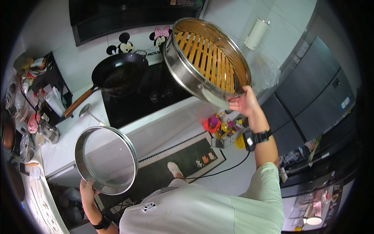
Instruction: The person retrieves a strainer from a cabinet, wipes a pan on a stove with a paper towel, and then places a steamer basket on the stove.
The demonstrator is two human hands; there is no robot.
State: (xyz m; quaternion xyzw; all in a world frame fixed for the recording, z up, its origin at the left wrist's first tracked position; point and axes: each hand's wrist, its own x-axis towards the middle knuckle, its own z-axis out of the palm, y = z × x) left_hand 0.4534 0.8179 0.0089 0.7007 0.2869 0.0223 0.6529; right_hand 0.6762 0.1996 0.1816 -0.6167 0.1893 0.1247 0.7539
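Observation:
My left hand (pixel 88 188) grips the lower rim of a round metal sieve (pixel 106 158) with a fine mesh, held tilted in front of the counter edge. My right hand (pixel 244 102) is closed on the rim of a large metal steamer pot (pixel 190 79), beside its pale side handle. The pot is raised and tipped, so its inside faces me. Within it lies a slatted bamboo steamer rack (pixel 204 57). The pot's far side is away from any hand and hangs over the right part of the stove.
A black wok (pixel 119 71) with a wooden handle rests on the black glass cooktop (pixel 131 108). On the white counter (pixel 64 146) lie a ladle (pixel 85 110) and a glass jug (pixel 49 133). Bottles (pixel 226 125) stand on the floor near a dark refrigerator (pixel 304 87).

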